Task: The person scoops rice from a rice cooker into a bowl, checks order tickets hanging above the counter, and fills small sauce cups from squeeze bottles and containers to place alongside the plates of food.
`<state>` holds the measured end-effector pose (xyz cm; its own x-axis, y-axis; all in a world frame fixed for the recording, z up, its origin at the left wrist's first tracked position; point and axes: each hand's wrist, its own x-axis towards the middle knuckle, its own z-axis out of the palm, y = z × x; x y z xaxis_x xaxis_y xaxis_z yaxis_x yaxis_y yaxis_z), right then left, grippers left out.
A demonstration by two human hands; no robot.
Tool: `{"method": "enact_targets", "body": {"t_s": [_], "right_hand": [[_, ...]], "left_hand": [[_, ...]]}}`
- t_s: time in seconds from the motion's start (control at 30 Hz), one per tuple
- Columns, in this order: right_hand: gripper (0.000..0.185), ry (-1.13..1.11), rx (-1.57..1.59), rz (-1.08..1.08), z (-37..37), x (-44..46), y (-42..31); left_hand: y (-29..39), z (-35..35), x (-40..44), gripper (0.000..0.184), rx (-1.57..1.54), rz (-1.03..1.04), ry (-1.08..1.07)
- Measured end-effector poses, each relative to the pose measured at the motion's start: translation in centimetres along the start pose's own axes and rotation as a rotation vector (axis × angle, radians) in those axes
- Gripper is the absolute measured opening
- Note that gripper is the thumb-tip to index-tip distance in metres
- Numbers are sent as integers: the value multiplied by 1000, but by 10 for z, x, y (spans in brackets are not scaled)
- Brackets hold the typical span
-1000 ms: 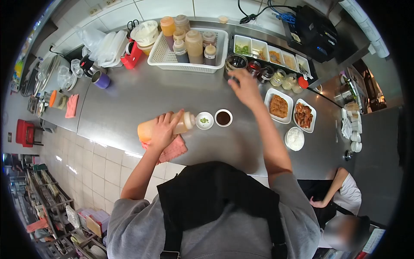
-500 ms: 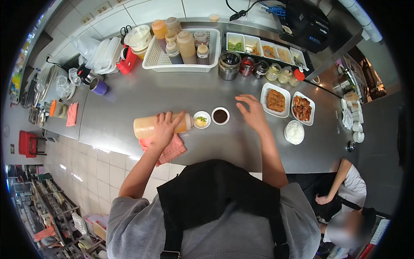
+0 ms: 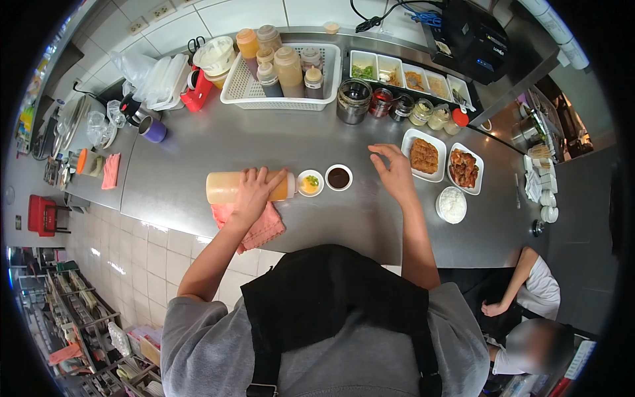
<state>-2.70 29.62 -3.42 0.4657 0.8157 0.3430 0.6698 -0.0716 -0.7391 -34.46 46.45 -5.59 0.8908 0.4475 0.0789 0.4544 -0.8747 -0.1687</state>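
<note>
My left hand (image 3: 253, 193) is wrapped round a big squeeze bottle of yellow-orange sauce (image 3: 221, 188), tipped on its side above a pink cloth (image 3: 266, 228). The bottle's nozzle is at a small white bowl (image 3: 310, 183) that holds yellow sauce and chopped green bits. Just right of it sits a small bowl of dark sauce (image 3: 338, 178). My right hand (image 3: 395, 173) hovers over the counter with its fingers apart and nothing in it, left of a white dish of sliced fried cutlet (image 3: 424, 155).
A dish of glazed meat (image 3: 464, 168) and a bowl of rice (image 3: 452, 204) are at the right. Behind stand a white basket of bottles (image 3: 281, 102), several jars (image 3: 381, 103) and a topping tray (image 3: 413, 81). A person (image 3: 533, 284) is at lower right.
Yellow sauce has appeared in the small bowl with green bits. My right hand has drawn back from the jars towards me. My left hand keeps its hold on the bottle.
</note>
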Motion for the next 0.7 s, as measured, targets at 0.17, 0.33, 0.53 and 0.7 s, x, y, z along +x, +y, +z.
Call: {"method": "enact_targets", "body": {"t_s": [0.17,0.33,0.53,0.7], "right_hand": [[20,-11,5,58,-2,-2,-3],[19,9,1,36,-2,-4,0],[21,-35,9,127,-4,-3,-7],[21,-38,3,124,-3,-3,-7]], "left_hand": [[-1,2,2,71,3,11,10],[-1,2,3,71,17,13,4],[-3,4,3,70,28,16,10],[-2,2,3,70,16,13,8]]}}
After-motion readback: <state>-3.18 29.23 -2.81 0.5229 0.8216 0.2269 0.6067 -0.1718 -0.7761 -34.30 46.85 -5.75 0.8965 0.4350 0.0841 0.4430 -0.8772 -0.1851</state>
